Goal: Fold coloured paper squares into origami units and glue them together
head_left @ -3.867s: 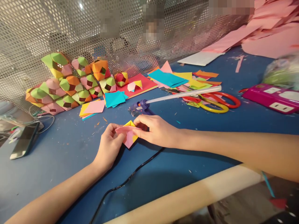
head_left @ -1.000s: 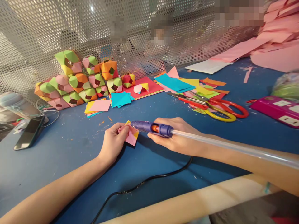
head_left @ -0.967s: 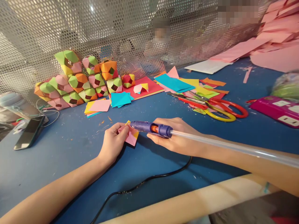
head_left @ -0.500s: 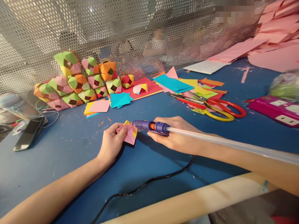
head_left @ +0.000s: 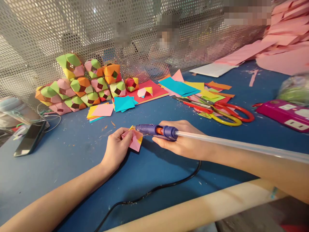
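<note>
My left hand (head_left: 116, 149) pinches a folded pink and yellow paper piece (head_left: 135, 141) against the blue table (head_left: 72, 154). My right hand (head_left: 182, 141) grips a purple hot glue gun (head_left: 156, 131) with a long clear glue stick (head_left: 238, 146) running back over my forearm. The gun's nozzle touches the top of the paper piece. A black cord (head_left: 154, 190) trails from the gun toward the table's front edge.
A heap of folded paper balls (head_left: 82, 83) stands at the back left by the perforated metal screen. Coloured paper squares (head_left: 120, 103), red and yellow scissors (head_left: 224, 111), a magenta power strip (head_left: 285, 112), a phone (head_left: 30, 138) and pink paper sheets (head_left: 277, 48) lie around.
Earlier both hands held the paper and the glue gun lay on the table. Now my right hand holds the gun with its nozzle at the paper; over the last second it barely shifts.
</note>
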`<state>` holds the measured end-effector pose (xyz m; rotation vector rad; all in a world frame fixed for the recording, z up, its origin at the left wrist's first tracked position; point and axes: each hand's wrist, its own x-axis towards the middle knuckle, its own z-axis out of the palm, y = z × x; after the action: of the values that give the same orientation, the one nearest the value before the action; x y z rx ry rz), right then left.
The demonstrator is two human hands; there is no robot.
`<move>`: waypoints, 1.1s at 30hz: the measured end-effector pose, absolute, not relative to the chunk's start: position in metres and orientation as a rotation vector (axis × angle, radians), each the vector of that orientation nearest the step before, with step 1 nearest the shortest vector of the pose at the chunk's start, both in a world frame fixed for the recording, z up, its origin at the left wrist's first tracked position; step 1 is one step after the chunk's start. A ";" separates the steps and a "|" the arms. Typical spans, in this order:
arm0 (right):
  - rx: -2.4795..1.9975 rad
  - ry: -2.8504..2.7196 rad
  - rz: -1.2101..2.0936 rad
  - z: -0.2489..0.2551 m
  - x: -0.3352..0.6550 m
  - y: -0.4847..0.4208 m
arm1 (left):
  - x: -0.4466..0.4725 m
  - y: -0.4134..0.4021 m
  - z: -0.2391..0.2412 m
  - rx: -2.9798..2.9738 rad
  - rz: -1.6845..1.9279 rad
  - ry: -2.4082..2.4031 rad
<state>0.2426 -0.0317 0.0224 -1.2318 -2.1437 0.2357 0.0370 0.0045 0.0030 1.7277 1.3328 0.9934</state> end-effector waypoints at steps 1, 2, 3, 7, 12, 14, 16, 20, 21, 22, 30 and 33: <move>-1.229 -2.141 0.261 0.023 0.242 -0.032 | 0.037 0.004 0.003 1.751 0.991 1.329; -1.225 -2.143 0.283 0.023 0.242 -0.032 | 0.037 0.004 0.002 1.774 0.991 1.327; -1.225 -2.150 0.298 0.023 0.242 -0.032 | 0.037 0.005 0.001 1.793 0.991 1.327; -1.252 -2.166 0.286 0.023 0.242 -0.031 | 0.037 0.005 0.000 1.792 1.001 1.342; -1.245 -2.152 0.277 0.022 0.244 -0.030 | 0.036 0.005 0.001 1.781 0.995 1.325; -1.243 -2.165 0.280 0.022 0.243 -0.030 | 0.035 0.005 0.001 1.767 0.995 1.323; -1.276 -2.148 0.274 0.023 0.243 -0.030 | 0.035 0.006 0.000 1.714 0.998 1.315; -1.375 -2.027 0.259 0.025 0.244 -0.026 | 0.035 0.007 -0.001 1.571 0.995 1.283; -1.378 -2.000 0.278 0.024 0.245 -0.023 | 0.035 0.007 -0.001 1.546 0.991 1.276; -1.371 -1.975 0.306 0.023 0.246 -0.020 | 0.035 0.007 -0.001 1.523 0.986 1.268; -1.666 -1.968 0.314 -0.005 0.255 0.018 | 0.034 0.007 -0.008 1.316 0.992 1.085; -1.816 -2.079 0.217 -0.003 0.259 0.021 | 0.035 0.007 -0.009 1.254 0.971 1.024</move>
<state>0.2589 0.0214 -0.0030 -1.8164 -2.0787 0.2173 0.0346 0.0068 -0.0094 1.2537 1.0243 0.9715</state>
